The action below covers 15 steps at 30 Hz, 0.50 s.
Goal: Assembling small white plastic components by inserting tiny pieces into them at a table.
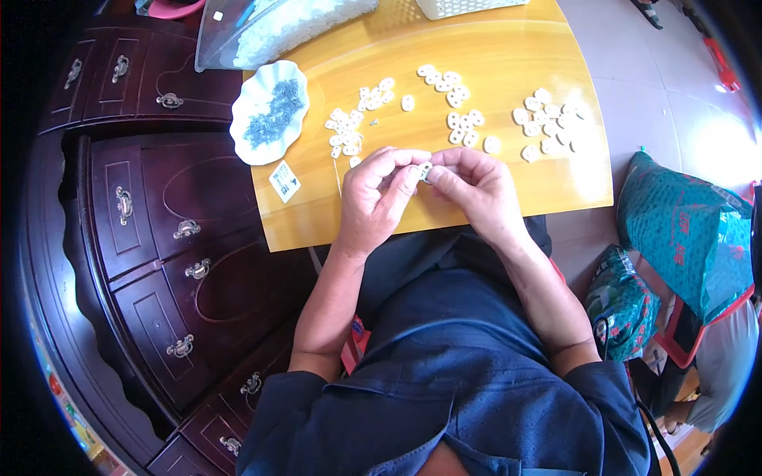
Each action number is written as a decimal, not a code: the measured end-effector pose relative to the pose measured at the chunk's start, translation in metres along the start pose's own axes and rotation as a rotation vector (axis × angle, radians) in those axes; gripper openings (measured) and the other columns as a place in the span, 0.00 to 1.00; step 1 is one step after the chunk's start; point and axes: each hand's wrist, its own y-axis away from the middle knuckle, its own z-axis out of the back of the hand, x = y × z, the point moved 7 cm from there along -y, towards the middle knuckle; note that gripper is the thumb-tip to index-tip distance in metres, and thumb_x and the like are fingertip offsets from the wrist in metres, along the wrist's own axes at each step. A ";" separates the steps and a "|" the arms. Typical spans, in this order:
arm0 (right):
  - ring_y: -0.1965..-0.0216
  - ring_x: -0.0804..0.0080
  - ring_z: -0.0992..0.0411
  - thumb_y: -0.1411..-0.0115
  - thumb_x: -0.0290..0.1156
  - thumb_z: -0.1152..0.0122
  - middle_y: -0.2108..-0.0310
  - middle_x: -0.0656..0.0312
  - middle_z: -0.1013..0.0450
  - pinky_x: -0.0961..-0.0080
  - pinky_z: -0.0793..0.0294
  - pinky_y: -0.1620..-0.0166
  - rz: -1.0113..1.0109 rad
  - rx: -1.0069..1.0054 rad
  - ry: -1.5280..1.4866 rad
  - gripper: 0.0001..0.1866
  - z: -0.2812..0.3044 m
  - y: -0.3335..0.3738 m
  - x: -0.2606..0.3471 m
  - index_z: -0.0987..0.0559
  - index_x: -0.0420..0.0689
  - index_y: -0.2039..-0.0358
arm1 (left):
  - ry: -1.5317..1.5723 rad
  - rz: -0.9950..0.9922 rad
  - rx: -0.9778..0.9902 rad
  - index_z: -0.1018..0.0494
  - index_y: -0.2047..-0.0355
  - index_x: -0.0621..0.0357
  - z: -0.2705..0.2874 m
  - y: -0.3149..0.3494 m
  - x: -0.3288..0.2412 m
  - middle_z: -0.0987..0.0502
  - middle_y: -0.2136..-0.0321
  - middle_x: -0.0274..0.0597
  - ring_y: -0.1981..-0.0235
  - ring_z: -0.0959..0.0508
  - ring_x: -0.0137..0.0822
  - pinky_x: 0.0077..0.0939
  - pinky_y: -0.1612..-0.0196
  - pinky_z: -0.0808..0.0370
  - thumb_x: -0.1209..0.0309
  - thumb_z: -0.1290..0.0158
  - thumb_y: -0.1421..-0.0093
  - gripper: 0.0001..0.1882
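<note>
Over the near edge of the yellow wooden table (357, 47), my left hand (373, 198) and my right hand (484, 194) meet, both closed. Between their thumbs and fingertips they pinch a small white plastic piece (425, 170), partly hidden by the fingers. Similar small white pieces lie beyond the hands in loose groups: a left group (346, 131), a middle group (466, 125) and a right group (553, 120). Left of them stands a white scalloped dish (244, 91) with many tiny dark metal parts (278, 111), which look like screws.
A clear bin (214, 36) of white pieces stands at the far left, and a white perforated basket (468, 8) at the far edge. A printed card (284, 182) lies near the dish. Dark wooden drawers (182, 214) flank the left; a green bag (683, 230) sits at right.
</note>
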 end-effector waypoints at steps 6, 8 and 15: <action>0.65 0.84 0.25 0.32 0.32 0.36 0.65 0.66 0.20 0.84 0.24 0.59 -0.033 0.077 -0.084 0.10 -0.001 -0.001 -0.004 0.19 0.39 0.56 | 0.001 0.023 0.026 0.22 0.55 0.65 -0.001 0.001 -0.002 0.20 0.65 0.40 0.68 0.20 0.27 0.20 0.64 0.23 0.78 0.41 0.37 0.10; 0.66 0.84 0.25 0.33 0.31 0.36 0.65 0.66 0.20 0.85 0.25 0.60 -0.039 0.079 -0.118 0.10 -0.001 -0.001 -0.005 0.20 0.38 0.57 | -0.110 -0.036 0.017 0.22 0.53 0.64 -0.003 0.002 -0.011 0.20 0.64 0.41 0.68 0.20 0.28 0.21 0.64 0.22 0.77 0.38 0.40 0.15; 0.66 0.85 0.26 0.33 0.30 0.36 0.66 0.66 0.20 0.86 0.27 0.60 -0.070 0.073 -0.231 0.08 0.000 -0.002 -0.011 0.20 0.39 0.58 | -0.560 -0.281 -0.045 0.23 0.51 0.59 -0.016 0.004 -0.034 0.21 0.62 0.45 0.65 0.18 0.43 0.33 0.64 0.20 0.76 0.33 0.48 0.23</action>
